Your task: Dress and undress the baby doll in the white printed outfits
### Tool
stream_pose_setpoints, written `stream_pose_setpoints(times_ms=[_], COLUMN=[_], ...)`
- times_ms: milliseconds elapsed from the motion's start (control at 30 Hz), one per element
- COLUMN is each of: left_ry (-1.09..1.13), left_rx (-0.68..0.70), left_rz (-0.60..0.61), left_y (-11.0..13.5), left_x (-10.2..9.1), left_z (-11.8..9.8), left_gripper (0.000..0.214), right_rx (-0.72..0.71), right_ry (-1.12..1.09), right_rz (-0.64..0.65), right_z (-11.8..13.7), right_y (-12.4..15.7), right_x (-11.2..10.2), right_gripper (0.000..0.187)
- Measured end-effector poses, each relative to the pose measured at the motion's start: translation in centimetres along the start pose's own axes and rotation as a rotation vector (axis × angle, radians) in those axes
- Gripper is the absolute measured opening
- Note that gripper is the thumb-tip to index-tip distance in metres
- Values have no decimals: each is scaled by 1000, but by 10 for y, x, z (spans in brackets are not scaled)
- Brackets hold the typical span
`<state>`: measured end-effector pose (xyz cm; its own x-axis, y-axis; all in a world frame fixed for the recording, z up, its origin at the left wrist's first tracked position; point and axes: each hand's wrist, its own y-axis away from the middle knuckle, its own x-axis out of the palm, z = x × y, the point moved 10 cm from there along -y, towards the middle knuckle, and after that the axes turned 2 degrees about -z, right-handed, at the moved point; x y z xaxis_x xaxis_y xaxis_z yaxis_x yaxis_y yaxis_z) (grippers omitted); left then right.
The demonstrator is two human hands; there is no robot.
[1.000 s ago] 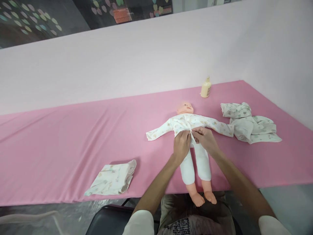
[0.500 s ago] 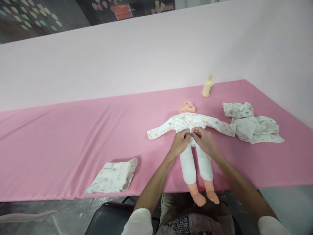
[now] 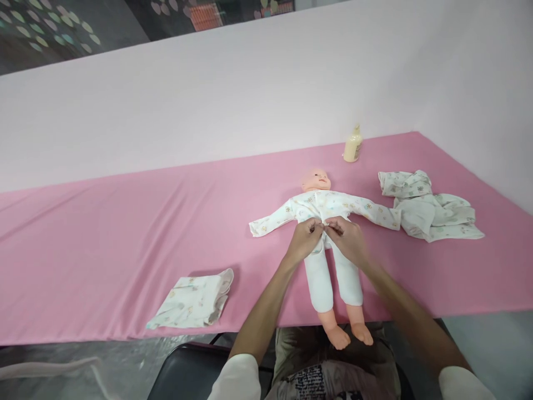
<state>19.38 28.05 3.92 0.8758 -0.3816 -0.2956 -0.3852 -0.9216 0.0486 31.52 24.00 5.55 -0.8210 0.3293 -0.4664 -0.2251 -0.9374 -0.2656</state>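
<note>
A baby doll (image 3: 316,181) lies on its back on the pink table cover (image 3: 125,239), feet over the near edge. It wears a white printed shirt (image 3: 328,204) with sleeves spread out and white trousers (image 3: 320,280). My left hand (image 3: 303,240) and my right hand (image 3: 348,240) meet at the doll's waist. Both pinch the lower front hem of the shirt, fingertips almost touching each other.
A folded printed cloth (image 3: 192,300) lies near the front edge at the left. A crumpled printed garment (image 3: 428,208) sits to the right of the doll. A cream bottle (image 3: 352,145) stands by the pale back wall. A dark chair (image 3: 187,372) is below.
Both hands stay at the doll's waist, their fingers having closed in a little on the shirt hem. The view has shifted slightly; nothing else moved.
</note>
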Motion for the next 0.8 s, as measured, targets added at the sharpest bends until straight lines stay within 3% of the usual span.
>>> stream_pose_setpoints(times_ms=[233, 500, 800], left_ry=[-60, -41, 47], left_rx=[44, 57, 12], left_rz=[-23, -47, -65], left_y=[0, 1, -1], left_x=[0, 0, -1], left_z=[-5, -6, -2], left_gripper=[26, 23, 19], right_rx=[-26, -380, -419], right_ry=[-7, 211, 167], right_rz=[-11, -159, -217], right_z=[1, 33, 31], right_y=[4, 18, 21], right_x=[0, -4, -4], right_gripper=[16, 28, 19])
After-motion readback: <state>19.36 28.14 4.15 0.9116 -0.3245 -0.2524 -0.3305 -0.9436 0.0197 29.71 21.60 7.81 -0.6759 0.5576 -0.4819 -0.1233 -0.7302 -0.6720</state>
